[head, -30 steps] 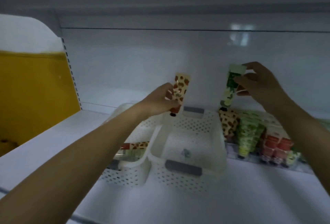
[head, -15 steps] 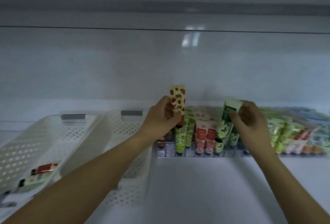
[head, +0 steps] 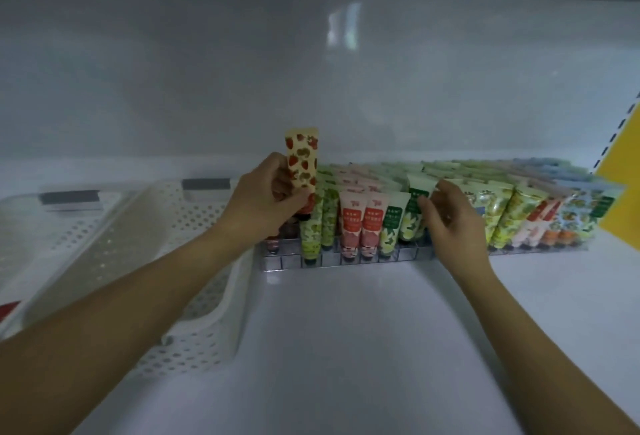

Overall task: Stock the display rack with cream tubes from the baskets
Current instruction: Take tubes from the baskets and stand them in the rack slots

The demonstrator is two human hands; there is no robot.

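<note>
Two white perforated baskets stood left of the clear display rack (head: 346, 262): the near basket (head: 207, 261) just beside it, the far basket (head: 52, 230) beyond. The left hand (head: 266, 207) gripped one strawberry-print tube (head: 302, 162) upright over the rack's left end. The right hand (head: 452, 223) pinched one green-and-white tube (head: 412, 216) standing in the rack, right of two pink tubes (head: 351, 226).

A shop: white shelf (head: 346, 348), display rack (head: 346, 259) of cream tubes (head: 370, 223).

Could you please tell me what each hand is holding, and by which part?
Left hand grips the strawberry tube by its lower half; right hand pinches the green tube near its top, in the rack.
</note>
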